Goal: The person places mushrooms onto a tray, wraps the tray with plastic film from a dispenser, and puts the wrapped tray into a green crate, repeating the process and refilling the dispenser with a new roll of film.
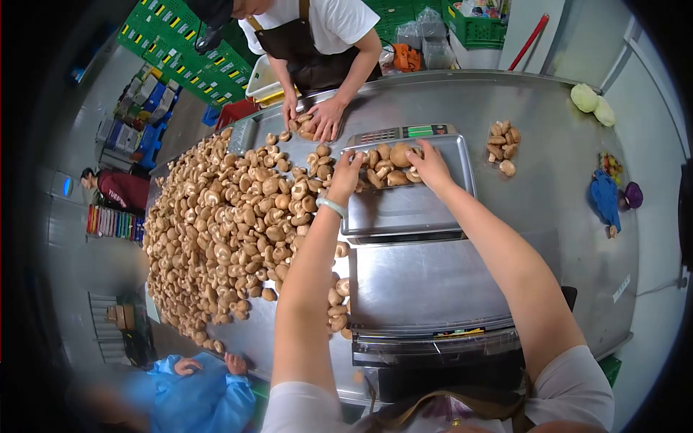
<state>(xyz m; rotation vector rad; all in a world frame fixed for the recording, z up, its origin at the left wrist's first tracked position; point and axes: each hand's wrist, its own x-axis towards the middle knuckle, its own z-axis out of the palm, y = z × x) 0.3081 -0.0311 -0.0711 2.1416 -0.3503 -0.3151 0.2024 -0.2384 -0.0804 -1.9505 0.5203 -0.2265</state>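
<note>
Brown mushrooms (386,166) lie grouped at the far part of a metal weighing tray (401,211), in what looks like a clear pack. My left hand (346,175), with a pale bangle at its wrist, is at the left end of this group, its fingers around the edge. At the right end my right hand (431,167) has its fingers closed on the group's edge. Behind the tray shows the scale's panel (404,133) with a green display. A large heap of loose mushrooms (224,224) covers the table left of the scale.
Across the metal table (505,94), a co-worker's hands (321,117) touch other mushrooms. Another pack of mushrooms (502,142), pale cabbages (592,105) and a blue cloth-like item (605,196) lie right. A wrapping machine (440,339) stands nearest me. A person in blue (198,393) is lower left.
</note>
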